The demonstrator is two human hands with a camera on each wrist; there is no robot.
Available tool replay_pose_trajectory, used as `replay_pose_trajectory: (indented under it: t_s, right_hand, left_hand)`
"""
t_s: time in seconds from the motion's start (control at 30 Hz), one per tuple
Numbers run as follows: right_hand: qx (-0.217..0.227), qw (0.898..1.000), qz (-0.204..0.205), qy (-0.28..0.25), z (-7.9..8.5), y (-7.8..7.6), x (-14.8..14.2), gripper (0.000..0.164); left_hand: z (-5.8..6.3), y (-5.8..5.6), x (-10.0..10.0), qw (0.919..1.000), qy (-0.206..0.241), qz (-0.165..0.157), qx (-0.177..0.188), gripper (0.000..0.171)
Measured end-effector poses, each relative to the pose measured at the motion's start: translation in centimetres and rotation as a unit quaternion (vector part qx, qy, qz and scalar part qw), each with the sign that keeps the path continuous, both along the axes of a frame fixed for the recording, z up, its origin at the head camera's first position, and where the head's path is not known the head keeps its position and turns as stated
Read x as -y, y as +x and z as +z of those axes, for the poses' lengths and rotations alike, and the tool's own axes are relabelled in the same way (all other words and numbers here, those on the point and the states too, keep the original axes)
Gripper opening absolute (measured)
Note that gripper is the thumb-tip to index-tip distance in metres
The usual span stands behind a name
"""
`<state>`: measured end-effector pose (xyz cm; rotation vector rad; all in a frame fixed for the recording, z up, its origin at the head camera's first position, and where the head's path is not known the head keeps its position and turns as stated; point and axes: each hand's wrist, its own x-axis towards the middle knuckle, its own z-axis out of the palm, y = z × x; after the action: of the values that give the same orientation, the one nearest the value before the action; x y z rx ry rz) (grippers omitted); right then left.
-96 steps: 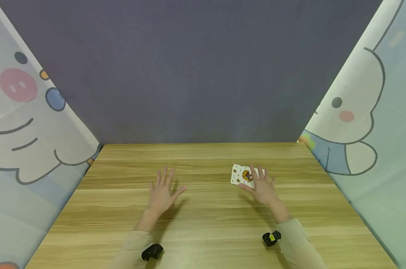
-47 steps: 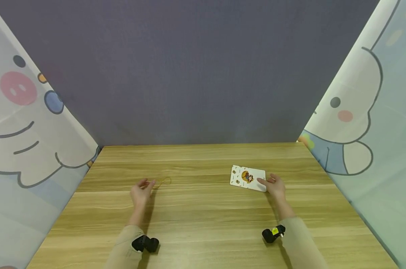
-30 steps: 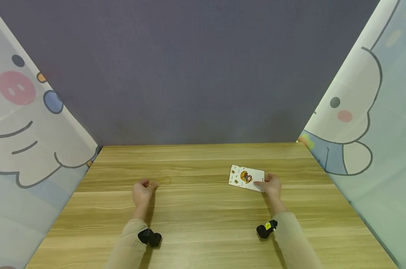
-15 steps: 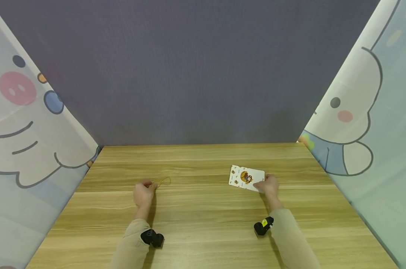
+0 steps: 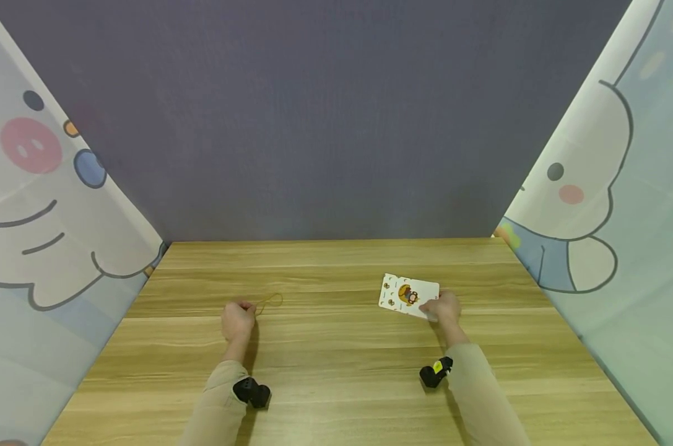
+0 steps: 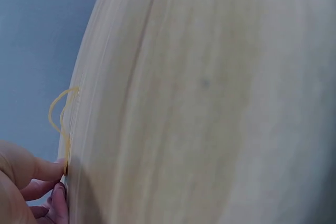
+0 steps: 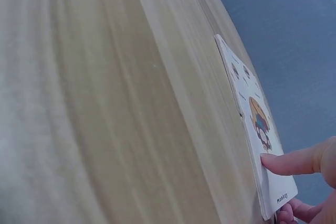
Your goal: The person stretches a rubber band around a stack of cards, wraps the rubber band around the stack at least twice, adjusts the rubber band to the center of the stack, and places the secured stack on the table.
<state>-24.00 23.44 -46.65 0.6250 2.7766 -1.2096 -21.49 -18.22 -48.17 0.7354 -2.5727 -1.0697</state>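
Observation:
My left hand (image 5: 238,321) pinches one end of a thin yellow rubber band (image 5: 273,300) between thumb and fingers, low over the wooden table. In the left wrist view the rubber band (image 6: 55,116) forms a loose loop beyond the fingertips. My right hand (image 5: 446,308) grips the lower right corner of a flat white card (image 5: 394,294) printed with a cartoon monkey. Its thumb lies on the printed face and the other fingers are at the edge or beneath, partly hidden. The right wrist view shows small notches along the long edge of the card (image 7: 247,95).
The wood-grain table (image 5: 336,359) ends at a dark grey panel (image 5: 336,124) behind. Cartoon-print curtains hang at the left (image 5: 30,235) and the right (image 5: 642,279). A small black camera sits on each wrist.
Both hands were spread over the table at first. The left hand has moved left and pinched the rubber band; the right hand has taken hold of the card, which has barely moved.

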Motion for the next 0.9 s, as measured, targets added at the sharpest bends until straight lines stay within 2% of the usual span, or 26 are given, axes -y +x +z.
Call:
replay_pose_trajectory:
  t_s: [0.13, 0.27, 0.47, 0.6, 0.73, 0.8, 0.9]
  right_hand:
    - [-0.021, 1.000, -0.005, -0.017, -0.3, 0.0, 0.0, 0.050]
    - [-0.057, 0.997, -0.010, -0.050, -0.7, 0.2, 0.2, 0.052]
    - [-0.095, 0.994, -0.014, -0.056, -1.2, 0.5, 0.3, 0.060]
    - [-0.122, 0.991, -0.010, -0.059, -1.2, 0.7, 0.5, 0.063]
    - [-0.146, 0.987, 0.002, -0.062, -1.3, 1.1, 0.6, 0.064]
    - [-0.155, 0.986, 0.007, -0.065, -1.3, 1.3, 0.5, 0.065]
    - [-0.170, 0.983, 0.009, -0.075, -1.3, 1.5, 0.4, 0.067]
  left_hand:
    - [0.2, -0.1, 0.0, 0.9992, -0.023, -0.021, 0.027, 0.010]
    - [0.4, -0.1, -0.1, 0.9982, -0.027, -0.032, 0.042, 0.012]
    - [1.0, 0.1, 0.2, 0.9979, 0.001, -0.061, 0.023, 0.015]
    - [1.5, 0.4, 0.2, 0.9949, 0.043, -0.092, -0.005, 0.016]
    - [2.1, 0.6, -0.3, 0.9870, 0.116, -0.107, -0.030, 0.018]
    - [2.4, 0.7, -0.7, 0.9808, 0.155, -0.110, -0.042, 0.019]
    - [3.0, 1.0, -1.3, 0.9666, 0.220, -0.113, -0.067, 0.019]
